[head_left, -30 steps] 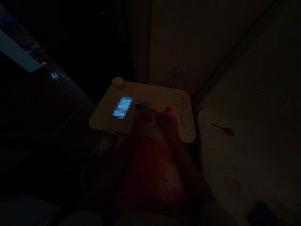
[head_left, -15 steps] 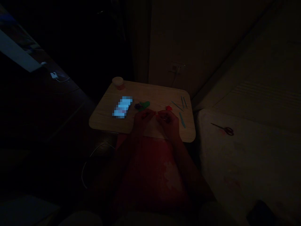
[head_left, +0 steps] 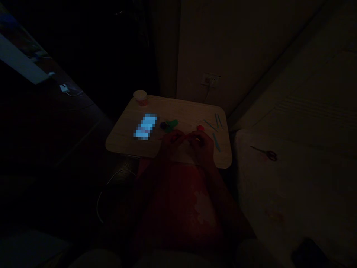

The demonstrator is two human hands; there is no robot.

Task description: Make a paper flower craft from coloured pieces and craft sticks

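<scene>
In the dim light, both hands meet over the near edge of a small wooden table (head_left: 125, 139). A small red piece of modelling clay (head_left: 186, 137) is pinched between their fingertips. My left hand (head_left: 171, 142) has its fingers curled, and a bit more red shows against them. Opposite it, my right hand (head_left: 203, 146) is closed with thumb and finger on the same piece. Just beyond my right hand lies a red clay lump (head_left: 200, 128). Green clay (head_left: 171, 124) and a dark purple clay piece (head_left: 163, 125) lie beyond my left hand.
A glowing, pixelated phone (head_left: 145, 126) lies left of my hands, with a lidded tub (head_left: 140, 98) behind it. Thin blue modelling tools (head_left: 216, 142) rest at the right. Scissors (head_left: 269, 154) lie on the pale surface beside the table. A wall socket (head_left: 209, 80) has a cord.
Both hands have shifted slightly to the right and my fingertips have drawn a little apart, with more of the red clay showing between them. The things on the table stay put.
</scene>
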